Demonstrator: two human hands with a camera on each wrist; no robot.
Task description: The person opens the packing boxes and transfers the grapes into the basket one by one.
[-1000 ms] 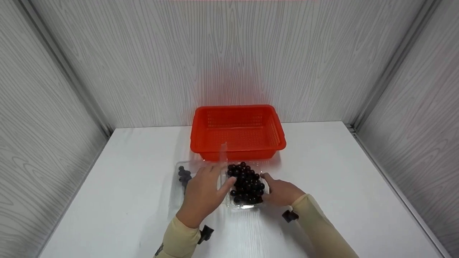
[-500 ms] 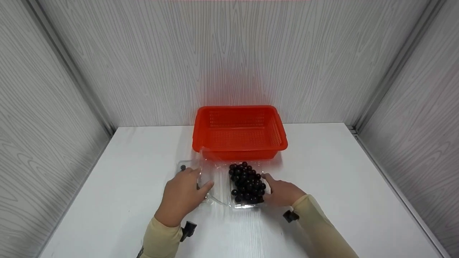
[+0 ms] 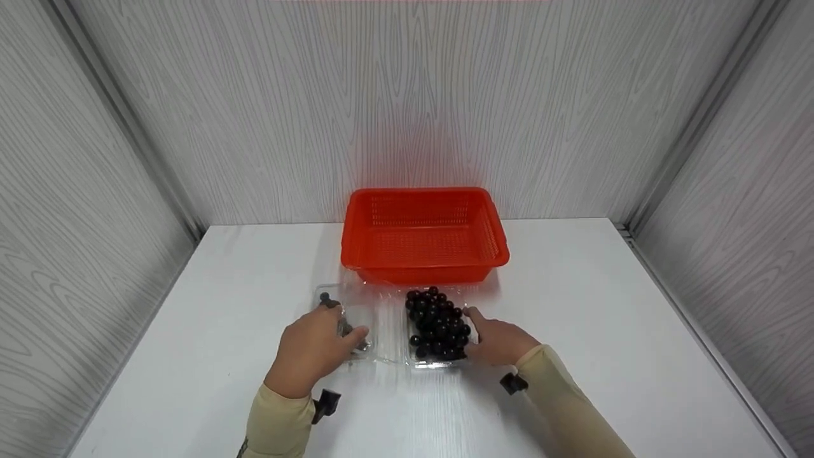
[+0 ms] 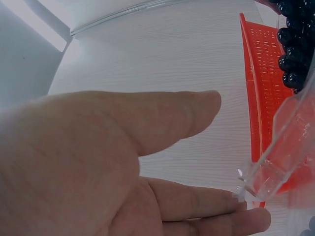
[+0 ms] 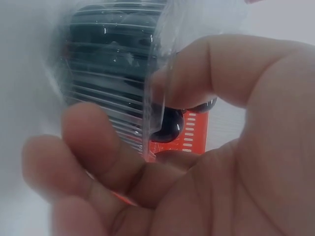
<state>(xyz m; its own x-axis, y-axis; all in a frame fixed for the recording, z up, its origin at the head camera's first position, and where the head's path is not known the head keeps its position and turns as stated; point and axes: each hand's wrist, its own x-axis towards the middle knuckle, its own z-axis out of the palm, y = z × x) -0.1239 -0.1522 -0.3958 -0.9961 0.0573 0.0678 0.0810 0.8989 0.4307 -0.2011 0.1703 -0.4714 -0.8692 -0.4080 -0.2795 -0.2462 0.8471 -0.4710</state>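
In the head view, a clear plastic clamshell box (image 3: pixel 439 366) holds a heap of glossy black grapes (image 3: pixel 435 324). My right hand (image 3: pixel 502 340) grips its right wall; in the right wrist view the thumb is over the rim and fingers are curled below. The clear lid (image 3: pixel 389 318) is folded out to the left. My left hand (image 3: pixel 311 350) has straight fingers, with the fingertips touching the lid's edge in the left wrist view. Beneath and beside that hand lie smaller dark round fruits (image 3: pixel 325 297), partly hidden, in what seems another clear container.
A red perforated plastic basket (image 3: pixel 426 238) stands just behind the boxes, near the back wall. The white tabletop (image 3: pixel 572 286) extends to both sides, enclosed by pale wood-grain panels (image 3: pixel 407 95).
My left hand has moved left and toward me. The lid has swung from upright down to the left, nearly flat. My right hand keeps its grip on the box.
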